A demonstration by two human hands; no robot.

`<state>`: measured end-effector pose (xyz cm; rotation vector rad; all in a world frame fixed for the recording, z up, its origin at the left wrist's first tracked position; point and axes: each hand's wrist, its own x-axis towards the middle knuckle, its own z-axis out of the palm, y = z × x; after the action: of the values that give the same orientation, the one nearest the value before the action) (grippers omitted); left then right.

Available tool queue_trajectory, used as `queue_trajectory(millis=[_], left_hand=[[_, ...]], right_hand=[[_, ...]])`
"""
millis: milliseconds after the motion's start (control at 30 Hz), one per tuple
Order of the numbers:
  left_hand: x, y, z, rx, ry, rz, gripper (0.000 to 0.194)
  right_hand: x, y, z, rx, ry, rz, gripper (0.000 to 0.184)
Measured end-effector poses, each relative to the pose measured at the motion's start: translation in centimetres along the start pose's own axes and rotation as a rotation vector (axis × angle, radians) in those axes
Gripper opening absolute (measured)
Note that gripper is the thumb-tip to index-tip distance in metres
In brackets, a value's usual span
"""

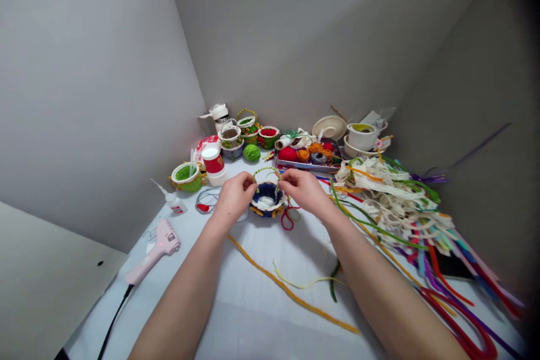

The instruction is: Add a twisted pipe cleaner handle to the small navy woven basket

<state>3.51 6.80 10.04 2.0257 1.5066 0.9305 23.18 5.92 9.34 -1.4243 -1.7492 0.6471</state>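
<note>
A small dark blue basket [267,201] with a white rim and yellow trim stands on the table between my hands. Over it arches a twisted green and yellow handle [266,169]. My left hand [237,191] pinches the handle's left end at the rim, fingers closed. On the other side my right hand [304,188] grips the right end, thumb and fingers pressed together. Just right of the basket lie red-handled scissors [288,219], partly hidden. A yellow-orange pipe cleaner [291,292] and a thin yellow-green strand [304,284] stretch across the table in front.
At left are a pink glue gun [157,248] with a black cord and a glue bottle [174,202]. Several finished baskets [231,138] and a green yarn ball [252,152] stand behind. A tray [312,167] holds yarn; lace [379,191] and pipe cleaners [442,275] heap at right.
</note>
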Motion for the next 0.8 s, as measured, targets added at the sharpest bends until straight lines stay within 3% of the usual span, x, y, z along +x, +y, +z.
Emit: queue_trajectory(millis=[300,800], left_hand=[[0.2,-0.2,0.1,0.245,-0.018,-0.001,0.007],[0.2,-0.4,0.4,0.382,-0.058,-0.038,0.008]], right_hand=[[0.2,0.4,0.4,-0.187,-0.013,-0.054,0.010],[0.2,1.2,0.9,-0.340,-0.025,-0.101,0.007]])
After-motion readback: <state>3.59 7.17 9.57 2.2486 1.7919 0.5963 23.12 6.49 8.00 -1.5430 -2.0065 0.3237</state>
